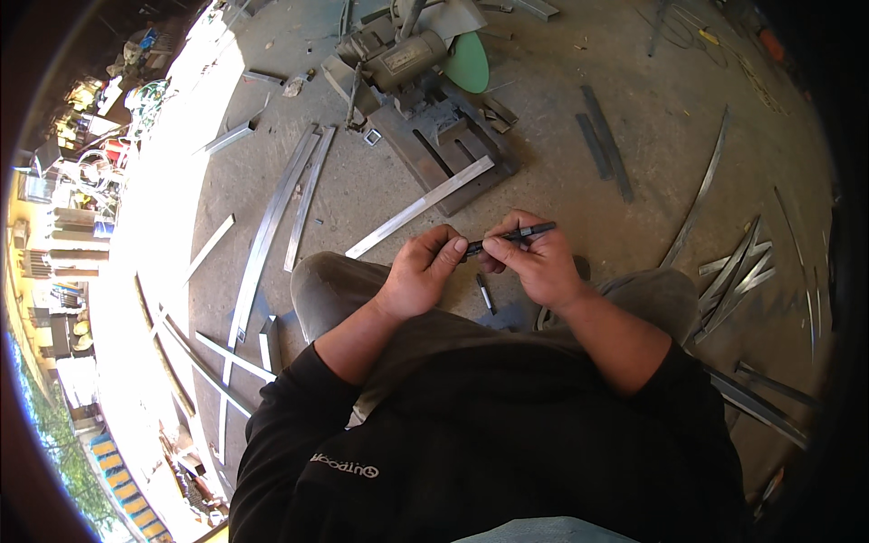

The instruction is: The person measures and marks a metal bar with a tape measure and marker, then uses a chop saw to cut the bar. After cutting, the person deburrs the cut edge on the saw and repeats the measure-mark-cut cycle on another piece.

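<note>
In front of my knees, my left hand [421,274] and my right hand [536,264] both pinch a slim black pen [536,231]. It lies almost level, its right end tilted slightly up and sticking out past my right fingers. My left thumb and fingertips close on its left end, so that tip is hidden. On the floor below the hands lies a marker [485,293] with a pale barrel and a dark end. A bright square metal tube [421,206] rests with its far end on the base of a chop saw just beyond my hands.
The chop saw [403,61], with a green disc [467,63], stands at the far middle. Long metal tubes [272,231] lie across the floor at left. Dark flat bars [605,143] and a pile of metal strips [738,276] lie at right.
</note>
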`<action>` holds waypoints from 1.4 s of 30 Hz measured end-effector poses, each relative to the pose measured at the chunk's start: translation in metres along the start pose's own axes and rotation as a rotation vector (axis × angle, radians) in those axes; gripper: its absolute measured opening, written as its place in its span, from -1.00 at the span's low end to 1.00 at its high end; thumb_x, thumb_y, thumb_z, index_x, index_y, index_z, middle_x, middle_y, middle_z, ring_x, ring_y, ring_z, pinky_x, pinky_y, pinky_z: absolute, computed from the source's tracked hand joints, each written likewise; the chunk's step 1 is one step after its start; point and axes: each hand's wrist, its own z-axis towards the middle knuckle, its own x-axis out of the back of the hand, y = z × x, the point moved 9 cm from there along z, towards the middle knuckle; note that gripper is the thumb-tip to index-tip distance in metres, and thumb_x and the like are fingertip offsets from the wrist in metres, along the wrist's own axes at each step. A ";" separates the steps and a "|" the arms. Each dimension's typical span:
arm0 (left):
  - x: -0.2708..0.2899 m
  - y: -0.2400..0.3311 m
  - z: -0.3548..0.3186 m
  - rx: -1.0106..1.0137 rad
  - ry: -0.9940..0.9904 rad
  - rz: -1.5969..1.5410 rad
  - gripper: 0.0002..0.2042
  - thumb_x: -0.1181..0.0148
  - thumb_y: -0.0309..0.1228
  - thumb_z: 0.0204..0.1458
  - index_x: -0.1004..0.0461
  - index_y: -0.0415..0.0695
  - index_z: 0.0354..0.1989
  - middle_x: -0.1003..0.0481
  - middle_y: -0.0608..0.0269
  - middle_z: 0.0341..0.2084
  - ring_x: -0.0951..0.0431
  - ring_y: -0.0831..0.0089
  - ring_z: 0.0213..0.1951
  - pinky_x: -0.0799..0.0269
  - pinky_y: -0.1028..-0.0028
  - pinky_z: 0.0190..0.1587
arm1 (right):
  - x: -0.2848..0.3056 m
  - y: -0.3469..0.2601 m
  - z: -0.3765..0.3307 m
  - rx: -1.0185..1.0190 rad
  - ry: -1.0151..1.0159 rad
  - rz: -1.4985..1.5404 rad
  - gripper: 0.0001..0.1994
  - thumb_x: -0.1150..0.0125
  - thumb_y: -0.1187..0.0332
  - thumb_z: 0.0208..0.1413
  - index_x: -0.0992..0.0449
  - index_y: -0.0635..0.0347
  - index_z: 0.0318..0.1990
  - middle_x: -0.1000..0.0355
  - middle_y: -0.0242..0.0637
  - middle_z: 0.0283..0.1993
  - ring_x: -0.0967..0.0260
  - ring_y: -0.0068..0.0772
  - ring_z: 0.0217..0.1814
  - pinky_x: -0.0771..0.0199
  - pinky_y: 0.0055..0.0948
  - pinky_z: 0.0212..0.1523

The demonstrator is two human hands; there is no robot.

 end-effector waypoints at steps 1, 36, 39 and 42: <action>0.001 0.005 -0.001 -0.048 0.027 0.053 -0.73 -0.20 -0.26 0.36 -0.49 -0.24 -0.28 -0.44 0.18 -0.53 -0.43 0.41 -0.45 -0.38 0.37 -0.34 | 0.000 0.005 -0.001 -0.028 0.013 0.039 -0.87 -0.33 0.37 0.33 -0.55 0.23 -0.18 -0.61 -0.29 -0.31 -0.56 -0.54 -0.30 -0.55 -0.51 -0.28; 0.134 -0.380 -0.337 1.123 0.462 0.653 -0.66 -0.17 -0.12 0.27 -0.60 -0.08 0.03 -0.64 -0.10 -0.02 -0.62 -0.07 0.09 -0.53 0.04 0.11 | 0.075 0.031 -0.021 -0.375 0.081 -0.169 -0.69 -0.14 0.11 0.45 -0.58 0.17 0.02 -0.60 -0.28 -0.21 -0.52 -0.46 -0.24 -0.51 -0.44 -0.23; 0.103 -0.409 -0.388 1.357 0.349 0.563 -0.60 -0.17 -0.12 0.27 -0.55 -0.08 0.15 -0.60 -0.13 0.10 -0.57 -0.08 0.19 -0.50 0.08 0.21 | 0.091 0.011 -0.016 -0.347 0.135 -0.198 -0.70 -0.12 0.13 0.46 -0.57 0.18 0.02 -0.59 -0.29 -0.20 -0.51 -0.47 -0.23 -0.50 -0.43 -0.22; 0.103 -0.414 -0.396 1.512 0.282 0.602 -0.50 -0.23 -0.10 0.20 -0.50 -0.16 0.21 -0.56 -0.08 0.19 -0.54 0.01 0.26 -0.47 0.14 0.26 | 0.107 -0.035 -0.001 -0.230 0.179 -0.254 -0.70 -0.09 0.14 0.48 -0.57 0.18 0.04 -0.58 -0.31 -0.19 -0.49 -0.48 -0.21 -0.49 -0.43 -0.20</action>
